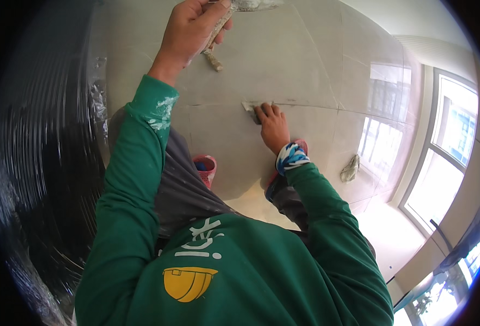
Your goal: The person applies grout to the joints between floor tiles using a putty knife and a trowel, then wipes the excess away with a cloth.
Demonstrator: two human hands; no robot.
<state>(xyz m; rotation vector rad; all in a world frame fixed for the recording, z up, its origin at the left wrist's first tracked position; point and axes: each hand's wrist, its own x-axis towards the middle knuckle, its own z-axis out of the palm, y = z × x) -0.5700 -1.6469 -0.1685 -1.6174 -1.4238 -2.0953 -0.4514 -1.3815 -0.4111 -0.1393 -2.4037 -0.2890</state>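
Observation:
Raised at the upper left, my left hand (pixel 188 32) is wrapped round the crusted handle of a trowel (pixel 215 27). White paste covers its flat end, partly cut off by the top edge, and a stubby crusted piece sticks out below the palm. Lower and to the right, my right hand (pixel 273 126) presses a small pale scraper (pixel 248 107) flat on the tiled floor (pixel 223 130), beside a joint line. The fingers hide most of the scraper. White smears mark my left green cuff; a braided blue and white band circles my right wrist.
Pink clogs (pixel 209 169) are on my feet close to the work. A crumpled rag (pixel 350 168) lies on the tiles to the right. Ribbed dark plastic sheeting (pixel 44 163) runs down the left side. A window (pixel 441 141) stands at the right.

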